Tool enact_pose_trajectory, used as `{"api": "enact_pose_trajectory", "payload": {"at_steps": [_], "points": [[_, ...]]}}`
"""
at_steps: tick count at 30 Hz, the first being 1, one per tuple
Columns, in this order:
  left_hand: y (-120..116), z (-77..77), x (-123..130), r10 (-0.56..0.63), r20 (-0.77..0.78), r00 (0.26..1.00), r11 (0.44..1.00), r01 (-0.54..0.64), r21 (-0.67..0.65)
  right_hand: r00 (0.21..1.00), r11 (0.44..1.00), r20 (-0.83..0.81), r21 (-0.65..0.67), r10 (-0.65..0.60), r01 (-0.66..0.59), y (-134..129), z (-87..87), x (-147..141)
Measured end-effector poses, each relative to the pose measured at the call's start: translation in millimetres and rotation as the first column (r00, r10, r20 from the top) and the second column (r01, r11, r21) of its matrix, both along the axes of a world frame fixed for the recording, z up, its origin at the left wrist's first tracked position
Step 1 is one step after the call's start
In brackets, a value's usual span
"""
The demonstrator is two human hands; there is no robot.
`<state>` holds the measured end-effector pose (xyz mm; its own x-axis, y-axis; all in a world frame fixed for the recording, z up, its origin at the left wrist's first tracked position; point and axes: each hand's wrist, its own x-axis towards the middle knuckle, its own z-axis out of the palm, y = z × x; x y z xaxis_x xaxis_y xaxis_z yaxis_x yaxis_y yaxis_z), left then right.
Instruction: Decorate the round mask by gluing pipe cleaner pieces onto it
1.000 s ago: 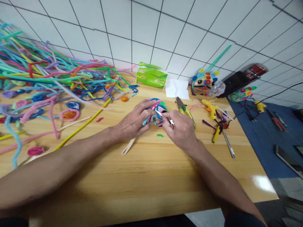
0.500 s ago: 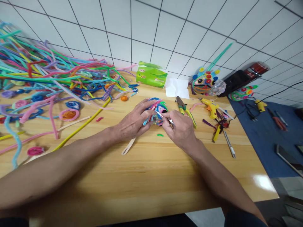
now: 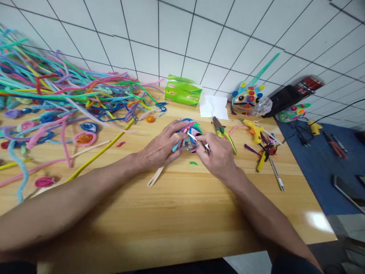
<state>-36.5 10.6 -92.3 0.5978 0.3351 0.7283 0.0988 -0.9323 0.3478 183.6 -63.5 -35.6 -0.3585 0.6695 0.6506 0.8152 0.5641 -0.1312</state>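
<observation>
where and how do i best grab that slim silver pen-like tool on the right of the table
Judging by its pose, pinch the pen-like tool mid-shaft from above, across its long sides: it is slim, straight and lies flat on the table, while its far end is close to the yellow tool.

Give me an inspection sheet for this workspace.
Surface: wooden table, glare near its right front corner.
Job's things: multicoloured craft piece, white-tipped tool.
Clutter: heaped fuzzy stems, pliers, yellow glue gun, green scrap.
Hands: left hand steadies the piece; right hand holds the tool at it.
Cables: dark tangle right of the table; connections unclear.
Surroundings: tiled wall behind, blue surface at right.
</observation>
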Motion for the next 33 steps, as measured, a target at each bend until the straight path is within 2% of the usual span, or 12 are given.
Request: {"api": "enact_pose_trajectory", "payload": {"at_steps": [9,14,24,28,33], "points": [[0.1,-1.8,-0.5,0.010,-0.002,1.000,1.000,-0.010,-0.010,0.999,1.000,0.038,0.024,-0.010,0.009,-1.4,1.4,-3.8],[-0.6,-0.1,-1.0,0.015,-0.016,1.000,1.000,-0.016,-0.008,1.000,1.000,-0.012,0.007,0.003,-0.003,-2.7,2.3,-2.0],[-0.1,-1.3,0.5,0.008,0.002,1.000,1.000,-0.008,-0.023,1.000,0.999,-0.006,-0.043,-0.024,0.024,-1.4,-1.3,-3.0],[0.0,-1.3,0.0,0.001,0.000,1.000,1.000,-0.001,-0.031,0.999,1.000,-0.045,-0.009,-0.031,0.030,-2.4,0.3,-1.4],[-0.3,0.0,-0.5,0.009,-0.028,1.000,1.000,-0.010,-0.014,0.999,0.999,0.008,0.032,-0.040,0.040,0.1,-0.1,-1.1]]}}
